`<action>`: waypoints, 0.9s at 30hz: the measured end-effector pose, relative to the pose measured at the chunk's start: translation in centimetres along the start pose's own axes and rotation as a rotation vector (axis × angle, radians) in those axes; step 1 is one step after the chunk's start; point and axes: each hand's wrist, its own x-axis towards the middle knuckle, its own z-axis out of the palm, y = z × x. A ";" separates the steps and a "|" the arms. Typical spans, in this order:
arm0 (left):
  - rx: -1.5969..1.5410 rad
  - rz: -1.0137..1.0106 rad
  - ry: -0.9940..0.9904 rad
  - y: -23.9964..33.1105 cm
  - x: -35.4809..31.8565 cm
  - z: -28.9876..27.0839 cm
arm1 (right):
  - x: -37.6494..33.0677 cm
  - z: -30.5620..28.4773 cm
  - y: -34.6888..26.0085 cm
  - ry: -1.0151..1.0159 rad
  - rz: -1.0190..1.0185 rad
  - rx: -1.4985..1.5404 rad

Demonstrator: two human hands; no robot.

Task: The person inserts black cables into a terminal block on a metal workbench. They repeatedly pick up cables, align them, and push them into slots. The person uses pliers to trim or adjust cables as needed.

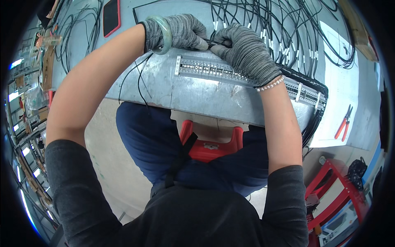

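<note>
My left hand (177,33), in a grey striped knit glove with a pale green bangle at the wrist, pinches a stretch of black wire (211,43). Close beside it, my right hand (250,53) in a matching glove grips the same wire, its thumb and fingers drawn together. Below the hands a long grey terminal block strip (205,69) lies on the metal table; my right hand and wrist cover part of it. A black wire bundle (302,78) runs along its far side and bends round its right end. Many black wires with white marker sleeves (284,51) fan out beyond.
A red-edged phone (111,17) and coiled black wires (76,35) lie at the far left. Loose wire ends (140,80) hang over the near edge. On the right, red-handled pliers (344,125) rest on a paper sheet (339,88). Red stools (210,149) stand below.
</note>
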 end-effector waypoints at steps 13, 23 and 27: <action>0.124 -0.092 -0.114 0.9 0.2 -0.9 | 0.0 0.5 0.5 0.016 -0.034 0.018; 0.174 0.153 0.116 -1.1 -0.6 1.3 | 0.2 0.2 0.1 -0.015 0.010 0.001; 0.287 0.150 0.331 -0.3 -0.5 2.8 | 0.2 0.2 0.1 -0.007 0.009 -0.025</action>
